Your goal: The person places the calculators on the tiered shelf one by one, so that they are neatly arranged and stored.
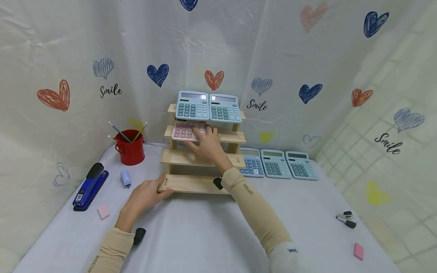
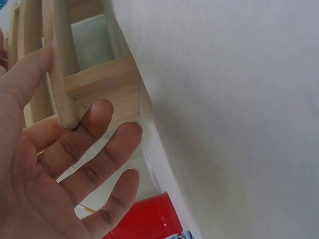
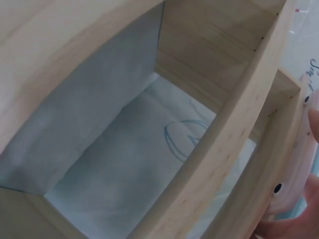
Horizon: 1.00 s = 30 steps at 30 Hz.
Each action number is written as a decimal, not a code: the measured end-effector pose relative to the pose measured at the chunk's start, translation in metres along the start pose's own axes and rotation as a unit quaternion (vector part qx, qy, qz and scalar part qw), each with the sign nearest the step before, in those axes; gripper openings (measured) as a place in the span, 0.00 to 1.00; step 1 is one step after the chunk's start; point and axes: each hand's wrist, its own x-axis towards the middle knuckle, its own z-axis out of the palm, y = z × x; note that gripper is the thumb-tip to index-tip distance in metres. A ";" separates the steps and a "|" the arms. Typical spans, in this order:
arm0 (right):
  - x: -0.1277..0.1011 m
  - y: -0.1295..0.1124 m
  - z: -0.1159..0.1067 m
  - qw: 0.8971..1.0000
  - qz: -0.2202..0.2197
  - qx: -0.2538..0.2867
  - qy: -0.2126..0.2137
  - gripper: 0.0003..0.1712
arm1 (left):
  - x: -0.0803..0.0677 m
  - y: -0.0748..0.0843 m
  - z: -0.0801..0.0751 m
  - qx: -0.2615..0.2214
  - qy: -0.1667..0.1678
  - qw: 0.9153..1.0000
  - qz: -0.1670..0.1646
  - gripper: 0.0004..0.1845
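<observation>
A wooden tiered shelf stand (image 1: 191, 183) stands against the curtain. My left hand (image 1: 145, 195) grips the left end of its lowest shelf; in the left wrist view the thumb and index finger (image 2: 97, 119) lie around the board's end. A pink calculator (image 1: 184, 130) leans on the left part of the second shelf from the top. My right hand (image 1: 209, 144) holds it, with fingers over its keys and the thumb at its lower edge. Two light blue calculators (image 1: 192, 106) (image 1: 225, 108) sit side by side on the top shelf, just above it.
Three blue calculators (image 1: 275, 164) lie in a row right of the stand. To the left are a red bucket (image 1: 132, 151) with pencils, a blue stapler (image 1: 90, 187), a small blue-violet item (image 1: 125, 178) and a pink eraser (image 1: 103, 211). A staple remover (image 1: 346, 219) and pink block (image 1: 359, 251) lie right.
</observation>
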 end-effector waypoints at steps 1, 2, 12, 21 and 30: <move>-0.002 0.001 0.001 1.000 -0.002 -0.001 0.000 0.41 | 0.000 0.000 0.001 0.001 0.003 1.000 0.003 0.42; -0.004 0.002 0.001 1.000 -0.003 -0.001 0.000 0.40 | 0.000 0.000 0.001 0.002 0.007 1.000 0.006 0.42; -0.012 0.010 -0.001 1.000 -0.002 0.001 0.001 0.41 | 0.000 0.005 0.005 -0.003 -0.008 1.000 0.002 0.42; -0.039 0.033 -0.015 0.999 0.018 0.041 -0.011 0.46 | 0.001 0.005 0.008 -0.003 -0.011 1.000 0.001 0.43; -0.082 0.095 -0.040 0.995 0.023 0.076 0.053 0.43 | 0.001 -0.001 0.001 -0.001 -0.010 1.000 0.000 0.44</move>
